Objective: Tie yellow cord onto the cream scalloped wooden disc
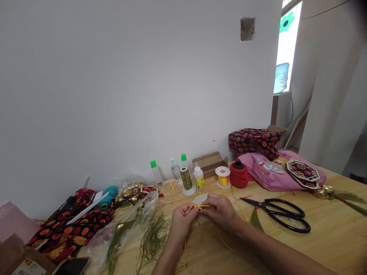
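Both hands meet over the near middle of the wooden table, pinching a thin yellow cord [204, 206]. My left hand [183, 219] is closed on it where a small loop stands up. With fingers and thumb pressed together, my right hand [222, 212] grips the cord just beside the left fingertips. Loose lengths of the cord hang below the hands toward the tabletop. Behind the hands lies a pale round piece [200, 199], partly covered by them. To the right, black-handled scissors [282, 212] lie by a small green tassel [256, 220].
Along the wall stand an olive thread spool [186, 178], a glue bottle [198, 178], a yellow cord spool [223, 179] and a red thread cone [239, 175]. Green threads [153, 238], a plastic bag [129, 225] and patterned fabric [71, 229] lie left. A pink bag [266, 179] sits right.
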A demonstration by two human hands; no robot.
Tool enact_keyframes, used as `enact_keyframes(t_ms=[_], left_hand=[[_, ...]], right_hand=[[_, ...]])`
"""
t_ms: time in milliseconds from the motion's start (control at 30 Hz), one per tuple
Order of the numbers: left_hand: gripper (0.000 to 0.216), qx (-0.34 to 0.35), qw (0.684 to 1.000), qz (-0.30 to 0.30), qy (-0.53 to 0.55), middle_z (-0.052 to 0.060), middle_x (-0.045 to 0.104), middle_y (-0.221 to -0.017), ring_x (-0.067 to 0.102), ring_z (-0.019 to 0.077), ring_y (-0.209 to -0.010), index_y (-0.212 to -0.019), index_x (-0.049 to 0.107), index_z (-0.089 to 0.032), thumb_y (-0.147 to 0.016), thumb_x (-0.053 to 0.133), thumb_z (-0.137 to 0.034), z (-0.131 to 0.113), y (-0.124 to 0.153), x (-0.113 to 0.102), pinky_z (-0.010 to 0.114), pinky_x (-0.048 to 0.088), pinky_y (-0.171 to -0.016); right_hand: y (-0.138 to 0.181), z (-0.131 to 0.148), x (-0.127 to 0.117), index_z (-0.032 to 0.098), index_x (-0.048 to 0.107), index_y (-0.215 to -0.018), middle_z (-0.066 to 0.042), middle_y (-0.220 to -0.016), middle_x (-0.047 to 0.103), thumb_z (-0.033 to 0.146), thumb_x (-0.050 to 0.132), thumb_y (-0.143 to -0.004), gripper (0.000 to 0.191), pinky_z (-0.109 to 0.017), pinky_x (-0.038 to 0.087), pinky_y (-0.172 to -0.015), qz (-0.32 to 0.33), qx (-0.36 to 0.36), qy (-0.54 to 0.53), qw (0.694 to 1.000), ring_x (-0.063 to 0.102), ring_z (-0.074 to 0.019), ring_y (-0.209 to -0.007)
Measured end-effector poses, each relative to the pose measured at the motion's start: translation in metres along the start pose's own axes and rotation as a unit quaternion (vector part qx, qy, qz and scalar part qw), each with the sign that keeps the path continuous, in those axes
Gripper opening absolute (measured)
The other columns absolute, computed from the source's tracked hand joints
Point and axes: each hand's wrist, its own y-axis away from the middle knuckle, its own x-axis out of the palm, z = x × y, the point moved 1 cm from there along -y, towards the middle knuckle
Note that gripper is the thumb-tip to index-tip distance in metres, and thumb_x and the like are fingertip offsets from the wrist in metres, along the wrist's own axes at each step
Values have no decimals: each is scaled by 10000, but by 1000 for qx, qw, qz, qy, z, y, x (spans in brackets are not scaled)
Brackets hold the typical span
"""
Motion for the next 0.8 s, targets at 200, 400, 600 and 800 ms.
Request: enact_keyframes(t_ms=[200,400,600,800], left_hand=[[203,-15,1000,15,-4,-4,575,-536,483,94,-484,-665,581,-114,-574,639,-285,-1,2,3,182,323,-474],[222,-14,1000,19,-4,-13,547,-522,455,82,-464,-661,579,-109,-564,640,-299,-1,1,5,181,311,-463],[225,-13,999,-47,3,-31,519,-458,420,68,-408,-587,555,-116,-512,665,-297,-3,-2,4,166,286,-406],[253,-25,999,-47,-3,-111,296,-280,161,7,-269,-463,486,-130,-561,619,-321,-1,-2,4,148,81,-306]], right_hand=[[1,2,1,205,651,-705,10,-551,496,299,531,-709,153,-183,301,-488,5,-3,-17,1000,452,-92,-538],[1,0,2,203,654,-711,13,-537,482,303,539,-703,152,-182,295,-478,0,-6,-28,1000,440,-88,-525],[-1,1,0,186,649,-679,12,-544,486,276,571,-675,119,-186,304,-491,-2,7,-35,999,440,-94,-541],[-1,3,-1,187,649,-692,10,-546,472,267,550,-692,127,-191,301,-490,-13,7,-40,999,433,-93,-532]])
